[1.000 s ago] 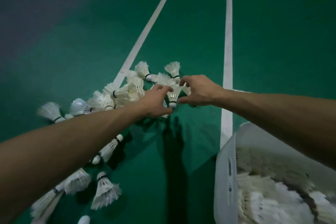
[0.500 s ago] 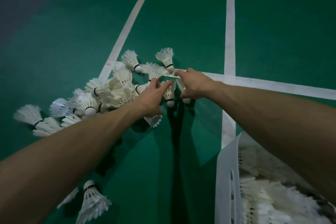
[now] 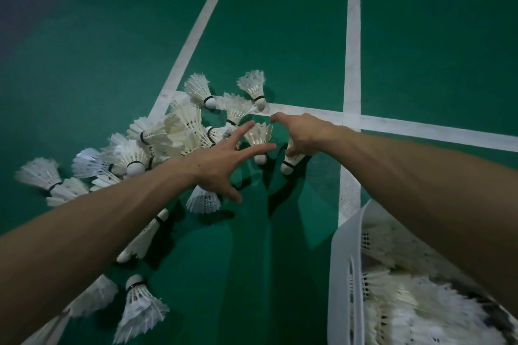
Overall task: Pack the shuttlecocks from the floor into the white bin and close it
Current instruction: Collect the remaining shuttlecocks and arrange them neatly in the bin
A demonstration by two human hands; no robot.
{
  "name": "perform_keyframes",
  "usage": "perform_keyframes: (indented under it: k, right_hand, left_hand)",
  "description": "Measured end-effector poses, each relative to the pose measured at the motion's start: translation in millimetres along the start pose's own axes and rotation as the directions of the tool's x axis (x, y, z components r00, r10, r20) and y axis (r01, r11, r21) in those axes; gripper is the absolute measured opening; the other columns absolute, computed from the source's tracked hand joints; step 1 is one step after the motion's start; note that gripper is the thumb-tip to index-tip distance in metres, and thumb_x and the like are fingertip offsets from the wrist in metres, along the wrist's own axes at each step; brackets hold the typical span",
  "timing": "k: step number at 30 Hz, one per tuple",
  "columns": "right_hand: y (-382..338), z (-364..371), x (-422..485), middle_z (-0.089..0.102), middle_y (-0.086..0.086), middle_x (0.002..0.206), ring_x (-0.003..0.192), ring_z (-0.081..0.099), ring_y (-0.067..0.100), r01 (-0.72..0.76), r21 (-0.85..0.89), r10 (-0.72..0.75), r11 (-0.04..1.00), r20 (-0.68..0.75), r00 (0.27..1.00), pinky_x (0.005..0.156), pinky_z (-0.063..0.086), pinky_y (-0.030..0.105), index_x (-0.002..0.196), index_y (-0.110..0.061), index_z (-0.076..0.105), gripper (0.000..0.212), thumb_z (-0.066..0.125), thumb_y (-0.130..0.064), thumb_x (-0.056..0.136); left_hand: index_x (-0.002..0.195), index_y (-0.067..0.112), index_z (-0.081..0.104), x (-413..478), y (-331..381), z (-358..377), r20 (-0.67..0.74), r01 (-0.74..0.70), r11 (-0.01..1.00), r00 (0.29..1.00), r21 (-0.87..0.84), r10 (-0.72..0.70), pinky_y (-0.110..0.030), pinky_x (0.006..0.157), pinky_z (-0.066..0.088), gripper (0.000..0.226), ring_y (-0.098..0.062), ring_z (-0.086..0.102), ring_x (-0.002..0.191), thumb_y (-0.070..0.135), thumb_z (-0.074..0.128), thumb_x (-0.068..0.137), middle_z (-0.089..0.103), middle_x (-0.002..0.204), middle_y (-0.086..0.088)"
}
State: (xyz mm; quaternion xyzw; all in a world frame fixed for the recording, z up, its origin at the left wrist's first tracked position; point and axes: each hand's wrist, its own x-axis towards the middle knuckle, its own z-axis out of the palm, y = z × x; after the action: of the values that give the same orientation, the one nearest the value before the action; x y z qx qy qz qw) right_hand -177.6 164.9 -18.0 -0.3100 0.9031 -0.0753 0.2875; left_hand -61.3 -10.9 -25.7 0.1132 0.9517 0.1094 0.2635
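Several white feather shuttlecocks (image 3: 179, 134) lie heaped on the green floor, and others are scattered toward the lower left (image 3: 140, 308). My left hand (image 3: 221, 162) hovers over the heap's right end with fingers spread; one shuttlecock (image 3: 259, 136) lies between two of them. My right hand (image 3: 301, 133) is just to its right, fingers curled down round a shuttlecock (image 3: 290, 164) whose cork sticks out below the palm. The white bin (image 3: 340, 260) stands at the lower right, uncovered, with several shuttlecocks (image 3: 406, 305) inside. My right forearm crosses over it.
White court lines (image 3: 351, 64) cross the green floor and meet just beyond my hands. Bare floor lies between the heap and the bin. No lid is in view.
My left hand's fingers have spread wide over the shuttlecock in front of it. My right hand stays curled in about the same spot. The view has come closer to the heap.
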Motion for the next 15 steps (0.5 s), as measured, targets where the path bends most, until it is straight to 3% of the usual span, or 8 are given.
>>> perform_keyframes:
  k: [3,6,8,10,12,15]
  right_hand:
    - [1,0,-1,0.058,0.013,0.119,0.102,0.054,0.028,-0.004,0.037,0.004,0.999,-0.007,1.000,0.077,0.039,0.032,0.147,-0.033,0.020,0.087,0.074,-0.014,0.082]
    - [-2,-1,1,0.055,0.006,0.090,0.090,0.055,0.026,-0.011,0.018,0.011,1.000,-0.015,1.000,0.070,0.038,0.030,0.149,-0.033,0.014,0.093,0.075,-0.013,0.081]
    - [-2,0,2,0.059,0.011,0.103,0.088,0.053,0.025,-0.004,0.012,0.004,1.000,-0.015,1.000,0.071,0.039,0.030,0.150,-0.032,0.014,0.095,0.075,-0.013,0.080]
    - [2,1,3,0.058,0.013,0.122,0.101,0.055,0.028,-0.013,0.032,0.014,0.999,-0.024,1.000,0.077,0.040,0.031,0.149,-0.029,0.020,0.092,0.078,-0.014,0.078]
    - [7,0,3,0.055,0.012,0.129,0.112,0.053,0.029,-0.046,0.076,0.049,0.996,-0.035,0.998,0.083,0.041,0.032,0.145,-0.025,0.028,0.086,0.079,-0.015,0.077]
    - [14,0,6,0.052,0.010,0.133,0.115,0.051,0.028,-0.073,0.112,0.076,0.991,-0.018,0.997,0.084,0.039,0.031,0.142,-0.023,0.034,0.081,0.080,-0.017,0.075]
  left_hand:
    - [0.145,0.051,0.008,9,7,-5,-0.239,0.023,0.998,0.970,-0.065,-0.038,-0.048,0.109,0.036,0.095,-0.030,0.033,0.135,0.045,0.074,0.076,-0.019,0.156,0.007]
    - [0.142,0.043,0.023,26,23,-20,-0.449,0.150,0.988,0.886,0.046,-0.114,-0.050,0.108,0.034,0.072,-0.032,0.028,0.133,0.047,0.063,0.083,0.012,0.154,-0.001]
    - [0.139,0.045,0.021,38,25,-22,-0.377,0.285,0.957,0.892,0.044,-0.249,-0.056,0.105,0.029,0.071,-0.038,0.028,0.132,0.054,0.061,0.081,0.027,0.150,-0.005]
    - [0.140,0.051,0.010,45,19,-17,-0.189,0.355,0.934,0.916,-0.031,-0.354,-0.063,0.106,0.025,0.081,-0.042,0.030,0.131,0.062,0.060,0.077,0.035,0.147,-0.008]
    - [0.144,0.049,0.007,47,14,-12,-0.098,0.321,0.947,0.942,-0.011,-0.320,-0.059,0.109,0.024,0.084,-0.041,0.033,0.130,0.062,0.059,0.080,0.037,0.145,-0.013]
    - [0.145,0.034,0.020,45,23,-13,-0.130,0.214,0.977,0.969,0.012,-0.211,-0.046,0.108,0.026,0.071,-0.032,0.040,0.123,0.050,0.058,0.087,0.044,0.138,-0.012]
